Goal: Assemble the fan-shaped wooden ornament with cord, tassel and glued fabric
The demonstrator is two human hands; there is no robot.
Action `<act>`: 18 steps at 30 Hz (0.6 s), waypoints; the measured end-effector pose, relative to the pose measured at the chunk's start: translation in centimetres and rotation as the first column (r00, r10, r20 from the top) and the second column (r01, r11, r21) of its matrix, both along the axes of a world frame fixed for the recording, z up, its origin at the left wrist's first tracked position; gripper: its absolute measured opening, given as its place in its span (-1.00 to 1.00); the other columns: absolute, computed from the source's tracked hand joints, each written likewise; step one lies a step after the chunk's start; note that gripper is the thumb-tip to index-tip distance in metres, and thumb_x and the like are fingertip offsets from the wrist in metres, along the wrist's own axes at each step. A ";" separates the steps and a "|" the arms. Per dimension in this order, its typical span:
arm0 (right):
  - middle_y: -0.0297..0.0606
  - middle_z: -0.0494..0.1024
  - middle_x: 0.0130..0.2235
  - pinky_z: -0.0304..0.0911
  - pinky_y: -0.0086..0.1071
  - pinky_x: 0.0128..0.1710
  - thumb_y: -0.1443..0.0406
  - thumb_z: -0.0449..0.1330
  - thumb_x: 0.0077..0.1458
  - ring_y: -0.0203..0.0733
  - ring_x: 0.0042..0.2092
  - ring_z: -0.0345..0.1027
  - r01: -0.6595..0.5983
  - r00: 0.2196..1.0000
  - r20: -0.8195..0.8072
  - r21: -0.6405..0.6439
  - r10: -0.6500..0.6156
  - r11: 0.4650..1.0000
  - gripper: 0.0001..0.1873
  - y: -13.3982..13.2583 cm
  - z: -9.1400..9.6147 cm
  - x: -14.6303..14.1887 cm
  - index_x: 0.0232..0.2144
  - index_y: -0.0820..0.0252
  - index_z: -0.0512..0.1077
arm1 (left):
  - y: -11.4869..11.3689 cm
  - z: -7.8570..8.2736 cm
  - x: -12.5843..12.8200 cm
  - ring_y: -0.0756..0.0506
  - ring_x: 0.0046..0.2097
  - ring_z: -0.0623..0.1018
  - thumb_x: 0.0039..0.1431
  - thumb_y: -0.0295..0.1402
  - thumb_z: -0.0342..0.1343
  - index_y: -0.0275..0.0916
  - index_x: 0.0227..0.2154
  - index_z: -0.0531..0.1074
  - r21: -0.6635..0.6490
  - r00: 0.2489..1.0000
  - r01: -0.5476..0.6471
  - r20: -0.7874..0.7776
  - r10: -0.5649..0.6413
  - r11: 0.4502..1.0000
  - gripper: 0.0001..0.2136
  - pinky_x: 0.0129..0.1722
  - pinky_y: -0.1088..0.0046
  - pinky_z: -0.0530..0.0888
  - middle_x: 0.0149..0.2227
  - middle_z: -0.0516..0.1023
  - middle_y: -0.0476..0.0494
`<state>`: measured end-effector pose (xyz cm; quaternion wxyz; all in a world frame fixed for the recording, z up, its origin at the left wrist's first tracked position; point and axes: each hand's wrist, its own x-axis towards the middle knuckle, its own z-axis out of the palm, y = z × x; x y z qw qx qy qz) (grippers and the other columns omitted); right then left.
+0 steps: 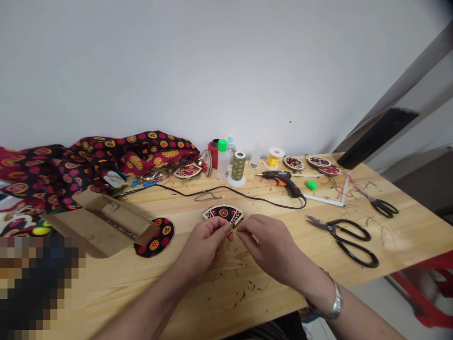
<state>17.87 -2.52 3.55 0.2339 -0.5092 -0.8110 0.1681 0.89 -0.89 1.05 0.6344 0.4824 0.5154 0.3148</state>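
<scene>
Fan-shaped ornament (223,213) lies just beyond left hand (204,244) and right hand (269,246).

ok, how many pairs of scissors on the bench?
2. Large black-handled scissors lie right of the right hand; smaller black-handled scissors lie farther back near the right edge of the table. More could be hidden under the patterned fabric.
</scene>
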 end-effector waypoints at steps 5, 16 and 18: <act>-0.28 0.47 -0.38 0.12 -0.42 -0.34 0.32 -0.01 0.19 -0.27 -0.33 0.30 -0.026 0.999 0.049 0.051 0.023 0.998 -0.80 -0.1 -0.2 -0.4 -0.39 0.19 0.40 | 0.2 -0.2 -0.1 0.11 -0.65 0.05 0.08 -0.13 0.05 -0.25 -0.47 0.33 0.006 1.000 -0.015 -0.003 0.015 1.000 -0.74 -0.67 0.59 -0.03 -0.70 0.08 0.18; 0.02 0.50 -0.23 0.27 -0.16 -0.20 0.40 0.02 0.10 0.04 -0.20 0.36 0.337 0.741 0.492 0.314 -0.456 0.887 -0.77 -1.4 -0.8 9.8 -0.22 0.36 0.41 | 0.7 -0.3 -0.1 0.16 -0.68 0.11 0.01 -0.20 0.11 -0.26 -0.50 0.29 -0.009 0.985 -0.155 0.078 0.155 0.988 -0.78 -0.70 0.64 0.00 -0.62 0.24 0.15; 0.07 0.51 -0.29 0.28 -0.17 -0.26 0.47 0.00 0.06 0.07 -0.26 0.39 0.418 0.593 0.629 0.292 -0.502 0.860 -0.76 -2.6 -1.9 13.5 -0.24 0.42 0.42 | 0.8 -0.4 -0.2 0.17 -0.69 0.12 0.00 -0.20 0.11 -0.27 -0.50 0.30 -0.009 0.983 -0.167 0.079 0.167 0.986 -0.77 -0.70 0.64 0.00 -0.61 0.27 0.14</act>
